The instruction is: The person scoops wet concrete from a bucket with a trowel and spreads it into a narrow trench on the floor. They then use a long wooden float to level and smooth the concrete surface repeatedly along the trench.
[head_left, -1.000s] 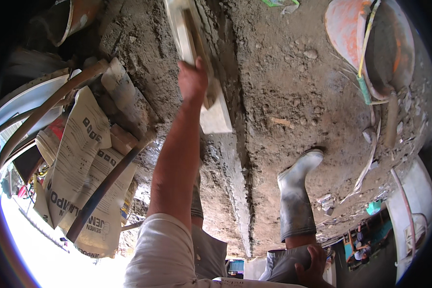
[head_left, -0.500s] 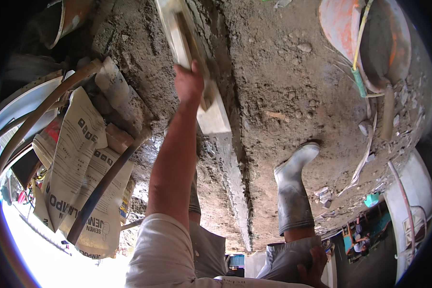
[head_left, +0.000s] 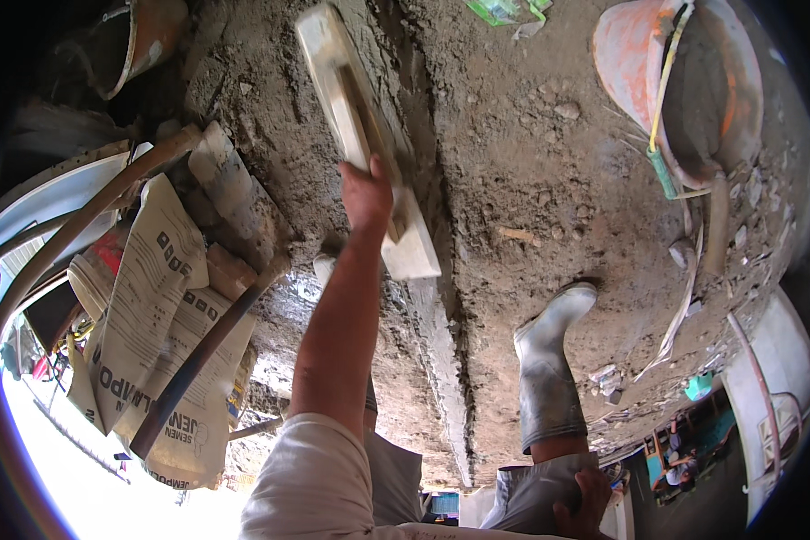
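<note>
Directions read from a clock face centred on the head view.

Left grip (head_left: 366,196), a bare hand at 11 o'clock: closed round the handle of a long, pale, rectangular hand float (head_left: 350,126) with a raised bar handle. Float lies aslant, far end toward 11 o'clock, near end just above centre. It sits along a smooth, wet-looking grey strip (head_left: 436,337) running from 12 o'clock to 6 o'clock; its underside is hidden, so contact along the full length cannot be confirmed.

Right grip (head_left: 591,498), at 5 o'clock: rests on the knee of the grey trousers (head_left: 535,495). In shadow; cannot tell how far the fingers are closed.

Surroundings: scuffed grey rubber boot (head_left: 551,378) at 4 o'clock on rough brown soil (head_left: 513,162). White-and-orange bucket (head_left: 634,67) at 2 o'clock, grey inside, with a yellow handle (head_left: 671,76) bearing a green sleeve (head_left: 661,171). Green plastic scrap (head_left: 495,11) between 12 and 1 o'clock. Printed beige paper sacks (head_left: 148,297) at 8 to 9 o'clock, crossed by a dark, slender pole (head_left: 198,364).
</note>
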{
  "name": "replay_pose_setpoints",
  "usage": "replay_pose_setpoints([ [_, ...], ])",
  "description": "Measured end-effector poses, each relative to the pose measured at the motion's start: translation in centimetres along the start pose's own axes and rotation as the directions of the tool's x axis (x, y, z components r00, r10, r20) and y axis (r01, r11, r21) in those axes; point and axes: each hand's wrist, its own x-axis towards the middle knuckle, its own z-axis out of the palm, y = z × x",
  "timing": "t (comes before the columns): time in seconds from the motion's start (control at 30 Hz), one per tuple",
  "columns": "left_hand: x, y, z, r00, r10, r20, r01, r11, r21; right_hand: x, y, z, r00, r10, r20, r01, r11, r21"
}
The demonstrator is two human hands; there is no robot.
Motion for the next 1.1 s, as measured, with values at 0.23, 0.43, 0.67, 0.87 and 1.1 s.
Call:
replay_pose_setpoints([
  [0.23,6.1,5.9,-2.4,0.998,-0.038,0.056,0.037,0.999,0.014,-0.1,0.3,0.5,0.999,-0.041,-0.019,0.040,0.999,-0.013],
  [0.43,-0.7,-0.1,0.0,0.998,-0.059,0.024,0.057,0.997,0.049,0.1,1.0,0.6,0.995,-0.073,-0.065,0.072,0.997,-0.016],
  [0.67,7.1,6.9,-2.3,0.999,0.005,0.050,-0.009,0.997,0.078,0.5,0.2,0.2,0.998,-0.047,-0.031,0.045,0.998,-0.032],
  [0.87,5.9,5.4,-1.5,0.996,-0.036,0.085,0.031,0.998,0.062,-0.2,1.5,1.1,0.994,-0.103,-0.029,0.103,0.995,-0.014],
  [1.1,-8.6,-4.0,1.9,0.996,-0.055,0.076,0.047,0.994,0.099,1.1,-0.6,-0.1,1.000,0.019,-0.014,-0.020,0.999,-0.038],
])
